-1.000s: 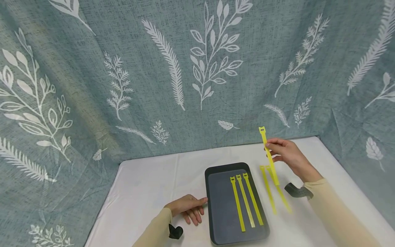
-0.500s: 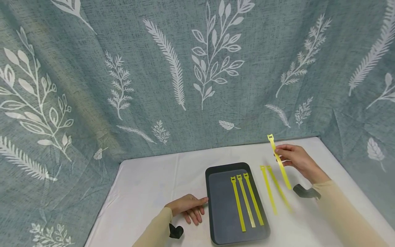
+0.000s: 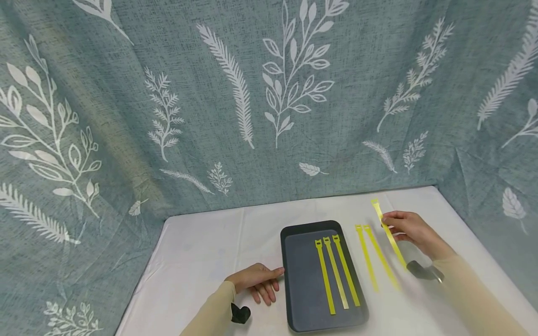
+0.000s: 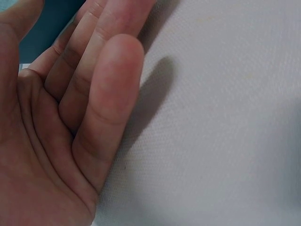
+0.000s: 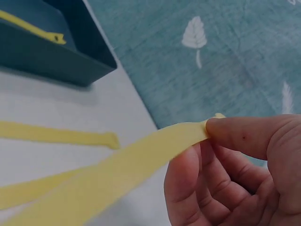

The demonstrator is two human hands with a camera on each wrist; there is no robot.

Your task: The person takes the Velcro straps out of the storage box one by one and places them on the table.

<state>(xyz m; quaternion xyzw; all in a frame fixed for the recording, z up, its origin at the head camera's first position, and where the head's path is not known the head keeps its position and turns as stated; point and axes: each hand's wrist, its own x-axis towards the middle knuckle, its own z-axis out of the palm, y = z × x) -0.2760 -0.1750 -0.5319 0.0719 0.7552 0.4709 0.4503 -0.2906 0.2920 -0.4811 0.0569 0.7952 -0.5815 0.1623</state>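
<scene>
In the head view my right hand [image 3: 416, 232] pinches a yellow cable strap [image 3: 392, 238] between thumb and fingers, near its slotted head. The strap slants over the right part of the table, its tail toward the wrist. Two more straps, a left one [image 3: 367, 259] and a right one [image 3: 381, 257], lie on the cloth between that hand and the dark grey tray [image 3: 302, 291]. Inside the tray, three straps [image 3: 336, 275] lie side by side in its right half. My left hand [image 3: 255, 280] rests beside the tray, thumb tip at its left wall, fingers relaxed and holding nothing.
A white cloth [image 3: 210, 247] covers the table. Behind and at both sides hangs a blue-green curtain [image 3: 252, 177] with white leaf prints, close to the table's edges. Black wrist mounts show at the left wrist [image 3: 240, 313] and the right wrist [image 3: 422, 270].
My right hand has moved right and a little down with the pinched strap, away from the tray. The left hand, the tray and the straps in it stay put.
</scene>
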